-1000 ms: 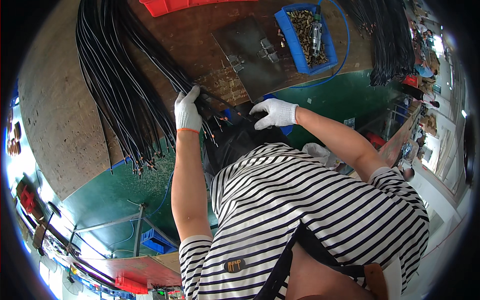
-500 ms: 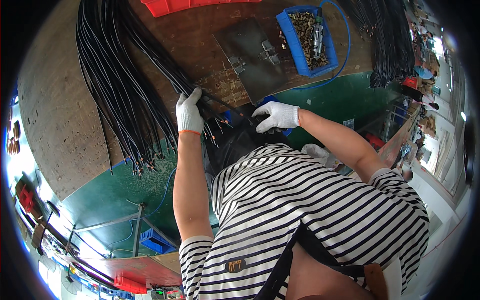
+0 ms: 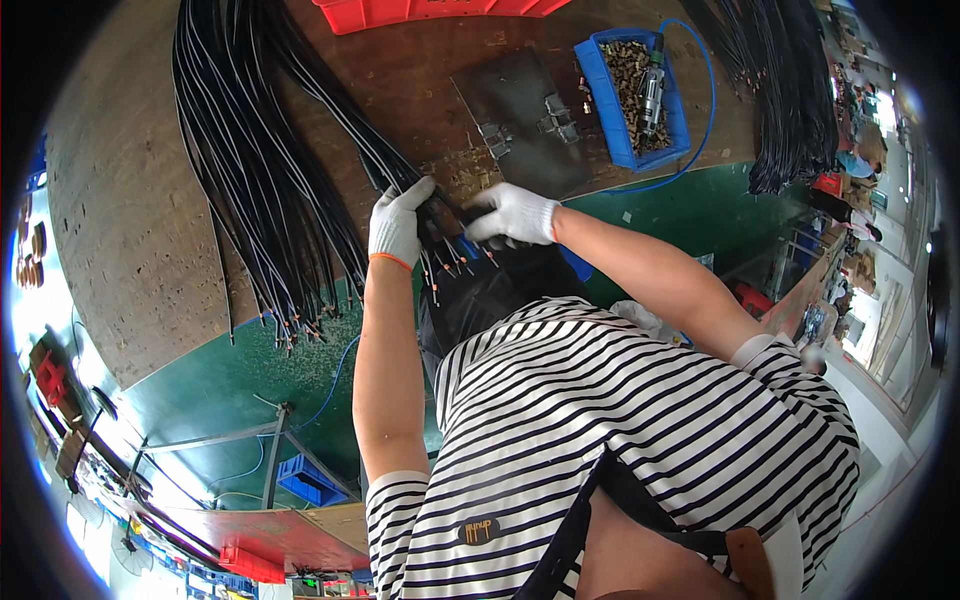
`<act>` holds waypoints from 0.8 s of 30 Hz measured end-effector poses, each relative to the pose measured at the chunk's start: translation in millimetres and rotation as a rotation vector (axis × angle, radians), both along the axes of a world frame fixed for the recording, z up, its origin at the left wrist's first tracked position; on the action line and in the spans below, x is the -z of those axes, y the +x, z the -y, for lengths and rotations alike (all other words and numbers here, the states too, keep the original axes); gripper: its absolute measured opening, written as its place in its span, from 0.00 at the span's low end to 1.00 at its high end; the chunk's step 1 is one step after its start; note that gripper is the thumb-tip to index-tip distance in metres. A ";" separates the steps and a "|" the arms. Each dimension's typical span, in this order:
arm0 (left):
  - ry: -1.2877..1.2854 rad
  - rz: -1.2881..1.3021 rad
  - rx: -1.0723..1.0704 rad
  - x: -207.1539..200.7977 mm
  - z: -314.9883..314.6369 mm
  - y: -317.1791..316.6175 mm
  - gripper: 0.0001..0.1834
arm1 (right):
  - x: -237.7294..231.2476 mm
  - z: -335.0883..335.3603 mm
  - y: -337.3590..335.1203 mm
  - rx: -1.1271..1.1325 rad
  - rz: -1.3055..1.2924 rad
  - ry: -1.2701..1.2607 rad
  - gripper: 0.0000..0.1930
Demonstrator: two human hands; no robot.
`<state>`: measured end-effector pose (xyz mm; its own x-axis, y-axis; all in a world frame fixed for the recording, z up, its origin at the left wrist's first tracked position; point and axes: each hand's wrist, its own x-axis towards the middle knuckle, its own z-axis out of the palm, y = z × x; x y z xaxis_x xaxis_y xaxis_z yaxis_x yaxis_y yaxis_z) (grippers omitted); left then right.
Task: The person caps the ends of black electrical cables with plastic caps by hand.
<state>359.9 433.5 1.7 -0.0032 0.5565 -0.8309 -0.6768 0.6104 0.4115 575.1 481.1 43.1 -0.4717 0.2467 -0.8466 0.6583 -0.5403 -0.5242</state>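
Observation:
In a white glove, my left hand (image 3: 398, 222) is closed round a bundle of black cables (image 3: 365, 140) near its lower end. Below it the free ends fan out over my dark apron (image 3: 480, 290), with small copper-coloured tips (image 3: 446, 268). My right hand (image 3: 513, 215), also gloved, is just right of these ends with its fingers curled toward them. What lies between its fingertips is hidden and dark. Further left, a larger bunch of black cables (image 3: 262, 170) hangs over the table's front edge.
A dark metal plate (image 3: 515, 95) with clamps lies on the wooden table (image 3: 110, 220). Right of it, a blue bin (image 3: 610, 95) contains small brass fittings and a pneumatic tool (image 3: 652, 95) with a blue hose. A red bin (image 3: 430, 8) stands behind. More cables (image 3: 795, 130) hang at far right.
My right hand has moved left, closer to my left hand and the cable ends. My left hand keeps its hold on the bundle. The whole view has shifted slightly.

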 end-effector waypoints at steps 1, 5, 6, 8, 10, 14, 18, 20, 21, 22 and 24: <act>0.025 -0.067 0.049 -0.1 2.8 -1.8 0.09 | 15.2 -6.3 -9.6 -0.017 -0.008 0.114 0.28; 0.078 -0.211 -0.025 -3.7 12.3 -9.2 0.17 | 47.1 -41.2 -58.5 0.023 -0.071 0.382 0.33; 0.077 -0.211 -0.026 -6.8 13.0 -13.3 0.17 | 62.5 -54.0 -68.9 -0.051 -0.052 0.559 0.33; 0.036 -0.161 -0.043 -6.5 23.7 -27.1 0.17 | 59.0 -73.5 -99.7 0.062 -0.107 0.419 0.32; 0.022 -0.170 -0.074 -3.0 28.8 -33.9 0.16 | 46.1 -87.6 -116.4 0.202 -0.057 0.272 0.21; 0.035 -0.040 -0.086 5.0 33.9 -40.6 0.13 | 43.1 -93.5 -114.7 0.393 -0.101 0.073 0.18; 0.044 0.025 -0.111 3.5 31.9 -38.8 0.09 | 29.6 -62.3 -85.1 0.350 -0.063 0.069 0.21; 0.051 0.018 -0.105 -2.4 25.9 -35.6 0.08 | 20.8 -51.3 -57.1 0.249 -0.024 -0.066 0.22; 0.046 0.008 -0.084 -3.9 23.5 -33.9 0.07 | 26.3 -39.4 -44.0 0.244 -0.044 -0.025 0.22; 0.042 0.000 -0.058 -5.1 20.6 -30.8 0.07 | 29.4 -28.0 -29.2 0.243 -0.062 0.017 0.22; 0.065 0.000 -0.052 -1.8 21.1 -27.2 0.07 | 21.9 -12.8 -6.0 0.018 0.004 0.127 0.32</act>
<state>332.7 412.3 3.5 -0.0336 0.6085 -0.7928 -0.7071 0.5462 0.4492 569.1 493.9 21.2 -0.4629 0.3603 -0.8099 0.6513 -0.4814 -0.5865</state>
